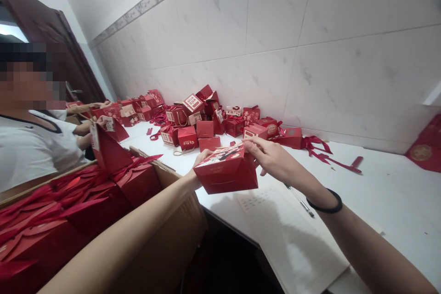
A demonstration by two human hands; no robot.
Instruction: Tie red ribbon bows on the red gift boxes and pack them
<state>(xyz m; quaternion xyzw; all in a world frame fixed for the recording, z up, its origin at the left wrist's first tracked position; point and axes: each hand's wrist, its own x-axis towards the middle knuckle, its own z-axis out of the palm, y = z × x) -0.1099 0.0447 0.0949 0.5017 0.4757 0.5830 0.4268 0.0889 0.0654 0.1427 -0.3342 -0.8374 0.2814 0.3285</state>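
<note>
A red gift box with a printed picture on its upper face is held above the front edge of the white table. My left hand grips its left side, most of the fingers hidden behind the box. On the right, my right hand has its thumb and fingers closed on the box's upper right edge. Beyond the box, a pile of small red boxes with ribbons lies on the table. Below my right hand lies a sheet of paper with writing.
A cardboard carton full of red boxes with ribbons stands at the left. A person in a white shirt sits beyond it, near another red box. A pen lies by the paper; loose ribbons lie near the wall.
</note>
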